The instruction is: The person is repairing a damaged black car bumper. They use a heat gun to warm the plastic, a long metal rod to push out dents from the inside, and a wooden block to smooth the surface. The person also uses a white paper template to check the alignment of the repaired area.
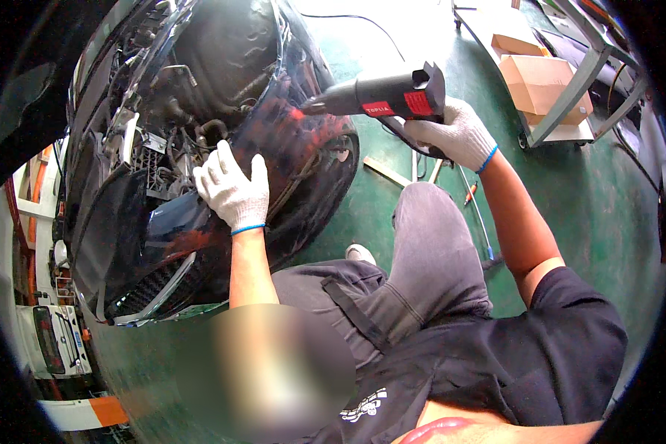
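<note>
In the upper middle, my gloved right hand [459,137] grips a black heat gun [392,92] with red labels, its metal nozzle angled left, at or just above the dark, red-smudged car body panel [277,140]; whether it touches cannot be told. My gloved left hand [233,189] rests with fingers spread on the car's front, beside the exposed engine bay [189,100] with its hoses and metal parts. A dark grille piece [144,288] shows at the lower left of the car.
A metal trolley [559,129] with cardboard boxes [540,85] stands upper right. Wooden strips [385,170], an orange-handled tool [471,194] and a long rod [481,229] lie on the green floor [577,207] by my knee. A white vehicle [52,340] shows far left.
</note>
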The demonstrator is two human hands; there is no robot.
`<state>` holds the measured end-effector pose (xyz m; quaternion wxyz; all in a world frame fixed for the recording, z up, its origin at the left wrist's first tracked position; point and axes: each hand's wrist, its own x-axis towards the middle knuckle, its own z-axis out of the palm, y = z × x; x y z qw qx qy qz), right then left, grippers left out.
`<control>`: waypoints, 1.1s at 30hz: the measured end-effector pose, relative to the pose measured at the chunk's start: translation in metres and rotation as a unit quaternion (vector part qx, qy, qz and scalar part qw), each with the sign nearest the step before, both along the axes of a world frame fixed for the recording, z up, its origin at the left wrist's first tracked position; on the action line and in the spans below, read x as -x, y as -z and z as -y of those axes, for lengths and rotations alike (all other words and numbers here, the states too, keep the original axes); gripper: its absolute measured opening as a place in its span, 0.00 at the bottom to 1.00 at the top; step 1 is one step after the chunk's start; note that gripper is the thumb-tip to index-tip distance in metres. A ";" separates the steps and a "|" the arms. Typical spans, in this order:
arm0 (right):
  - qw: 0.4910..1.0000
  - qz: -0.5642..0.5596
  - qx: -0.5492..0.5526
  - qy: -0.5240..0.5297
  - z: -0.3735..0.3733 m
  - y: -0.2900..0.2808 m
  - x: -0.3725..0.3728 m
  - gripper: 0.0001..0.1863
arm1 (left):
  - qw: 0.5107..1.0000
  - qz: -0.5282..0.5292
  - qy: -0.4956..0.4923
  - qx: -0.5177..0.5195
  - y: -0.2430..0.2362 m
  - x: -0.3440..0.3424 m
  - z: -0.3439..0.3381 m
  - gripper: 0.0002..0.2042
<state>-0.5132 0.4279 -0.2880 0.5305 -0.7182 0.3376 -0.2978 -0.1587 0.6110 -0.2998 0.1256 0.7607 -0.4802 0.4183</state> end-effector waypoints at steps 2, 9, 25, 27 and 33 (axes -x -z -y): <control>0.999 -0.024 0.009 0.018 -0.001 0.000 0.004 0.22 | 1.000 0.008 0.002 0.003 0.002 -0.002 -0.001 0.34; 1.000 0.004 0.027 -0.002 -0.003 -0.007 0.002 0.19 | 1.000 0.011 -0.002 0.008 0.003 -0.001 -0.001 0.34; 0.999 -0.029 0.023 0.024 -0.002 -0.002 0.000 0.18 | 1.000 0.001 -0.002 0.006 0.003 -0.001 0.001 0.33; 0.997 -0.060 0.039 0.037 -0.001 -0.001 0.004 0.22 | 1.000 0.004 -0.003 0.007 0.002 -0.001 0.000 0.33; 0.999 0.027 -0.026 0.012 -0.005 -0.001 0.001 0.17 | 1.000 0.002 -0.013 0.002 0.002 -0.002 0.001 0.33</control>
